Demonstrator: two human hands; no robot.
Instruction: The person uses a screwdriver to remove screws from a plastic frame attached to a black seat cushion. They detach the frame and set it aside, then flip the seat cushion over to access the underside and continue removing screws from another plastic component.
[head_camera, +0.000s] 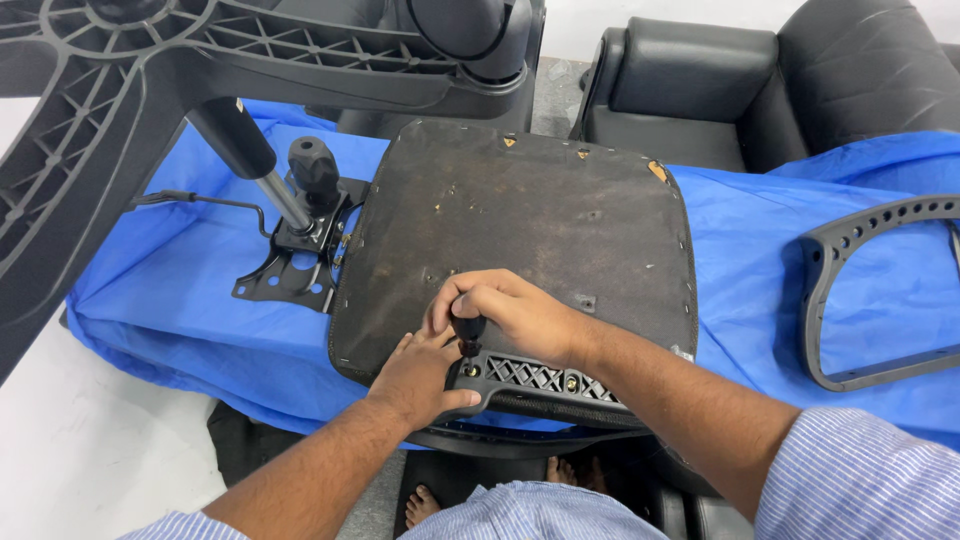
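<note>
1. Head view, edges and room: the upturned seat pan lies underside up on a surface draped in blue cloth. Its near edge overhangs the cloth's front fold toward the person. Bare cloth lies open to the right of the seat, up to the loose armrest frame.
2. Head view, the tool: the right hand is closed around the black handle of a screwdriver. The tool stands nearly upright, long axis vertical, tip down into the black latticed bracket at the seat's near edge.
3. Head view, the other hand: the left hand presses flat, fingers spread, on the seat's near corner, thumb hooked against the bracket's left end, just beside the tool.
4. Head view, surroundings: the tilt mechanism plate with its gas cylinder lies touching the seat's left edge. The star-shaped chair base looms across the upper left. A black sofa stands behind the surface. Bare toes show on the floor below.
</note>
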